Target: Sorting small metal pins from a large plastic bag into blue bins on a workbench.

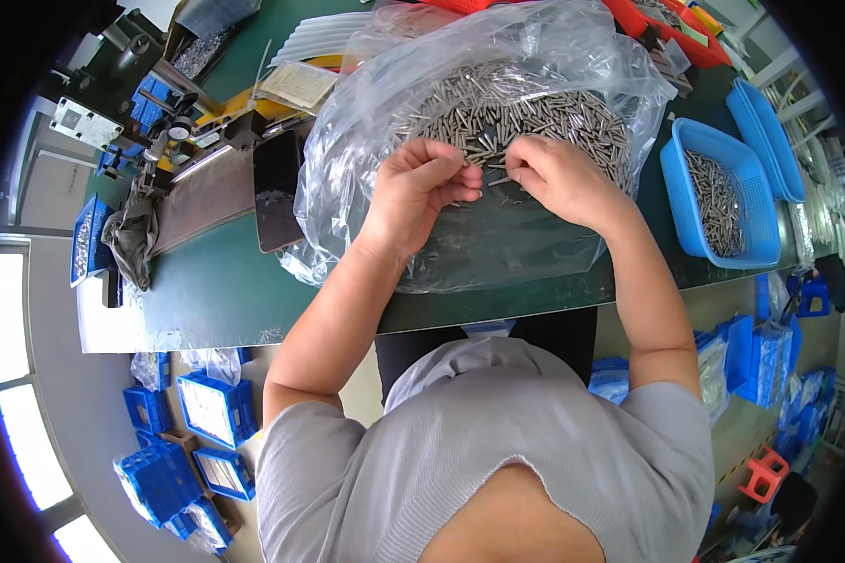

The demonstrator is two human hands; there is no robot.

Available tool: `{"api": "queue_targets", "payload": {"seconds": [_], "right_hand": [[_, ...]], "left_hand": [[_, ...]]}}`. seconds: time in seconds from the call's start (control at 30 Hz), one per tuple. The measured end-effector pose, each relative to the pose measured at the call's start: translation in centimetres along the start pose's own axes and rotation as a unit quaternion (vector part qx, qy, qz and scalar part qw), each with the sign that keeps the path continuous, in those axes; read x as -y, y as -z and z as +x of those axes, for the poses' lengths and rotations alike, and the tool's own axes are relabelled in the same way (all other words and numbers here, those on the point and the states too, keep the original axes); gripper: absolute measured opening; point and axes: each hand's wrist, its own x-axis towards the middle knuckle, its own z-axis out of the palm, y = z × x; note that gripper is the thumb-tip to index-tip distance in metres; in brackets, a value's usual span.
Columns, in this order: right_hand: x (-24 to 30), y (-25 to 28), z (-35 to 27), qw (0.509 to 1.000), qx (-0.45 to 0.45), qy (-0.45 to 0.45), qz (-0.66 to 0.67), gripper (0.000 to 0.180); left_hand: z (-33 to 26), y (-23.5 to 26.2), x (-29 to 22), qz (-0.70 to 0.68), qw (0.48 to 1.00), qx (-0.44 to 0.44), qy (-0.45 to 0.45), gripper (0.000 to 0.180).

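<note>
A large heap of small silver-grey metal pins (573, 122) lies in a clear plastic bag (347, 169) spread open on the green table. Over the near side of the heap, my left hand (422, 185) has its thumb and forefinger pinched, with what looks like the end of a metal pin at their tips. The other fingers of that hand are curled. My right hand (561, 178) is a short way to the right, its fingers bent and closed just above the pins. What its fingertips hold, if anything, blends into the heap behind.
A blue basket (768, 239) holding similar pins stands at the right table edge, beside another blue basket (770, 141). On the left are a dark flat tablet-like panel (277, 192), a bench device with a dial (178, 131) and a grey cloth (131, 239). Red trays (695, 42) sit at the back.
</note>
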Motion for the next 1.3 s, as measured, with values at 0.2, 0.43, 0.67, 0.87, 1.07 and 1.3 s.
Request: {"api": "queue_targets", "payload": {"seconds": [0.2, 0.43, 0.67, 0.87, 1.07, 1.3], "right_hand": [[0.0, -0.3, -0.1, 0.999, 0.004, 0.023, -0.036, 0.011], [0.4, -1.2, 0.1, 0.996, 0.013, -0.008, -0.085, 0.008], [0.5, 0.1, 0.4, 0.985, -0.057, -0.048, 0.156, 0.006], [1.3, 0.4, 0.3, 0.971, -0.036, -0.055, 0.231, 0.006], [1.7, 0.6, 0.2, 0.969, -0.019, -0.037, 0.244, 0.007], [1.5, -0.7, 0.7, 0.925, -0.019, -0.055, 0.376, 0.011]], "left_hand": [[0.0, 0.0, -0.1, 0.003, 1.000, -0.004, 0.002, 0.006], [0.1, 0.2, 0.0, 0.015, 1.000, -0.009, 0.003, 0.007], [0.1, 0.0, 0.1, 0.039, 0.999, 0.017, 0.030, 0.008], [0.1, 0.0, 0.4, 0.075, 0.994, 0.051, 0.056, 0.008], [0.0, -0.2, 0.4, 0.101, 0.992, 0.048, 0.051, 0.009], [-0.1, -0.3, 0.4, 0.040, 0.997, 0.062, 0.036, 0.009]]}}
